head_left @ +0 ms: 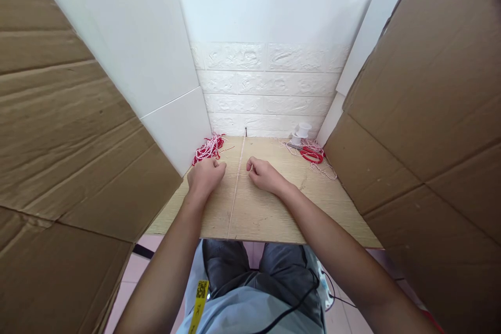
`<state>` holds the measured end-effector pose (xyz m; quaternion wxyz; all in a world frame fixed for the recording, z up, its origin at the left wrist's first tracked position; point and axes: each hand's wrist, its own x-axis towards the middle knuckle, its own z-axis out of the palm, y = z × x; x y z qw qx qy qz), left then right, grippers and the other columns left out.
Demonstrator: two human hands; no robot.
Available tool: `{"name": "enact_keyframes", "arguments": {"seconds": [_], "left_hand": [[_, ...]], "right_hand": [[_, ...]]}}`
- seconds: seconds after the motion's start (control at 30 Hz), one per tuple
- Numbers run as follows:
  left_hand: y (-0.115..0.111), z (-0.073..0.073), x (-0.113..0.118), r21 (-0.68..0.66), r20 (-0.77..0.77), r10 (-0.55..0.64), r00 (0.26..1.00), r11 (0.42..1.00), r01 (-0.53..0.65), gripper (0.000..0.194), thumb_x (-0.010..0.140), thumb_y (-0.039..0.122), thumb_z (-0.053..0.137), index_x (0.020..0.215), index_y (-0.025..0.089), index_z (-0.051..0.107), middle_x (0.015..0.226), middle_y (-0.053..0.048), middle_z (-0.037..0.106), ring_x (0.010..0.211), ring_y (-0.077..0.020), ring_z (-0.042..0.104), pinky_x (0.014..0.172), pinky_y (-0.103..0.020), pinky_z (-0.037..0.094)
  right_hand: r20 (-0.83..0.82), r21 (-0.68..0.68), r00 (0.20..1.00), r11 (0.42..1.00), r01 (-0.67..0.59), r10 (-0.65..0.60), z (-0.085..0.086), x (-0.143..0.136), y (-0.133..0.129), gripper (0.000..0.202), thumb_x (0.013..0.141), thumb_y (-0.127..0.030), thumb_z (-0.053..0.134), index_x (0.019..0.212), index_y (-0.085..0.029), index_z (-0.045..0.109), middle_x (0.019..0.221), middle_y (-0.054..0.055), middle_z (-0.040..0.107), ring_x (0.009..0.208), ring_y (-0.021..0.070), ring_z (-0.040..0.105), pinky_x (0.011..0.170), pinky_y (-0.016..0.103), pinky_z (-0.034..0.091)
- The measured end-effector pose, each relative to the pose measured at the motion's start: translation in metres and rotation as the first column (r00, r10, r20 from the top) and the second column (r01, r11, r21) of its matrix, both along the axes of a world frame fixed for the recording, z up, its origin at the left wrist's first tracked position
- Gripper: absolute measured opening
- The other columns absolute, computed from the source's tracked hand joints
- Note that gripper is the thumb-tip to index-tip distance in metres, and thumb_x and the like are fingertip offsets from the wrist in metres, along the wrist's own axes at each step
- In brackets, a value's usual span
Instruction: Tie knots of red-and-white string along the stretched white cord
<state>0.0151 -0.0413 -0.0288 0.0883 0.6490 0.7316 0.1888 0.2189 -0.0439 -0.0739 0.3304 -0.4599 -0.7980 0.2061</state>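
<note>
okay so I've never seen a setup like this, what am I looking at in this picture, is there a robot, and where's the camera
There's no robot here: it's a person working bare-handed. The single picture comes from a camera worn on their head, looking forward and down, so their lap shows at the bottom.

The left hand and right hand are over a wooden table, both curled in. A thin pale cord runs between them, from the far edge towards the person. Whether either hand grips any thread is too small to tell.

Beyond the left hand lies a red and pink tangle of cord. At the far right are red-handled scissors, white spools and more loose cord. Large cardboard sheets flank both sides.
</note>
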Motion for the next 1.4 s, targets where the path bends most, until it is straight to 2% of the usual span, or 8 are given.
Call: {"name": "enact_keyframes", "arguments": {"seconds": [0.17, 0.27, 0.4, 0.53, 0.7, 0.83, 1.0, 1.4], "left_hand": [[0.000, -0.001, -0.003, 0.022, -0.014, -0.007, 1.000, 1.000, 0.008, 0.024, 0.077, 0.039, 0.048, 0.060, 0.023, 0.053, 0.066, -0.003, 0.064, 0.061, -0.0201, 0.051, 0.057, -0.030, 0.027], [0.001, -0.005, -0.006, 0.031, 0.000, -0.122, 0.993, 0.992, 0.122, 0.026, 0.076, 0.040, 0.049, 0.059, 0.022, 0.053, 0.063, -0.003, 0.062, 0.061, -0.0185, 0.050, 0.057, -0.030, 0.027], [0.002, -0.010, -0.007, 0.013, 0.026, -0.297, 0.955, 0.955, 0.297, 0.027, 0.074, 0.037, 0.050, 0.054, 0.020, 0.050, 0.053, 0.000, 0.051, 0.057, -0.0160, 0.046, 0.056, -0.030, 0.025], [0.002, -0.011, -0.006, -0.022, 0.060, -0.369, 0.927, 0.928, 0.371, 0.027, 0.073, 0.034, 0.049, 0.051, 0.020, 0.044, 0.050, 0.001, 0.042, 0.055, -0.0142, 0.042, 0.054, -0.030, 0.023], [0.001, -0.013, -0.005, -0.020, 0.081, -0.460, 0.884, 0.886, 0.463, 0.033, 0.077, 0.039, 0.049, 0.051, 0.020, 0.039, 0.052, 0.002, 0.037, 0.054, -0.0132, 0.038, 0.054, -0.030, 0.022], [0.000, -0.014, -0.005, -0.026, 0.078, -0.485, 0.871, 0.872, 0.489, 0.037, 0.079, 0.043, 0.050, 0.052, 0.020, 0.037, 0.052, 0.003, 0.039, 0.055, -0.0131, 0.039, 0.054, -0.030, 0.022], [0.000, -0.013, -0.003, -0.022, 0.075, -0.504, 0.860, 0.862, 0.507, 0.035, 0.079, 0.040, 0.050, 0.052, 0.020, 0.038, 0.051, 0.002, 0.043, 0.056, -0.0136, 0.041, 0.055, -0.030, 0.023], [0.003, -0.019, -0.002, 0.022, 0.044, -0.523, 0.851, 0.852, 0.523, 0.032, 0.079, 0.031, 0.047, 0.051, 0.021, 0.036, 0.049, 0.002, 0.040, 0.054, -0.0138, 0.040, 0.056, -0.031, 0.024]], "right_hand": [[0.049, 0.018, 0.999, 1.000, 0.009, -0.010, -0.001, 0.000, 0.001, 0.018, 0.081, -0.005, 0.044, 0.087, -0.017, 0.055, 0.081, 0.002, 0.058, 0.075, 0.0147, 0.052, 0.070, 0.025, 0.037], [0.066, -0.003, 0.998, 1.000, 0.014, -0.014, 0.000, -0.002, -0.001, 0.021, 0.083, -0.005, 0.045, 0.092, -0.016, 0.059, 0.086, 0.004, 0.062, 0.079, 0.0149, 0.054, 0.073, 0.025, 0.038], [0.118, -0.023, 0.993, 1.000, -0.004, 0.007, 0.000, -0.005, -0.004, 0.018, 0.087, -0.009, 0.049, 0.096, -0.016, 0.062, 0.089, 0.005, 0.064, 0.081, 0.0149, 0.055, 0.076, 0.025, 0.038], [0.160, -0.012, 0.987, 1.000, -0.023, 0.024, 0.000, -0.008, -0.007, 0.008, 0.092, -0.021, 0.054, 0.093, -0.016, 0.060, 0.084, 0.004, 0.062, 0.076, 0.0144, 0.053, 0.071, 0.025, 0.036], [0.244, 0.016, 0.970, 1.000, -0.006, 0.002, 0.001, -0.011, -0.009, 0.017, 0.097, -0.028, 0.051, 0.087, -0.016, 0.058, 0.084, 0.005, 0.062, 0.075, 0.0147, 0.053, 0.070, 0.026, 0.035], [0.365, 0.069, 0.931, 0.998, 0.006, -0.031, 0.002, -0.015, -0.010, 0.027, 0.100, -0.032, 0.044, 0.086, -0.016, 0.061, 0.086, 0.009, 0.064, 0.078, 0.0175, 0.055, 0.073, 0.028, 0.037], [0.462, 0.091, 0.885, 0.996, 0.014, -0.055, 0.003, -0.019, -0.011, 0.032, 0.100, -0.031, 0.041, 0.090, -0.014, 0.065, 0.092, 0.014, 0.067, 0.083, 0.0210, 0.059, 0.077, 0.031, 0.040], [0.464, 0.080, 0.880, 0.994, 0.069, -0.098, 0.003, -0.021, -0.011, 0.026, 0.098, -0.030, 0.045, 0.088, -0.015, 0.065, 0.093, 0.015, 0.069, 0.083, 0.0230, 0.061, 0.073, 0.032, 0.039]]}}
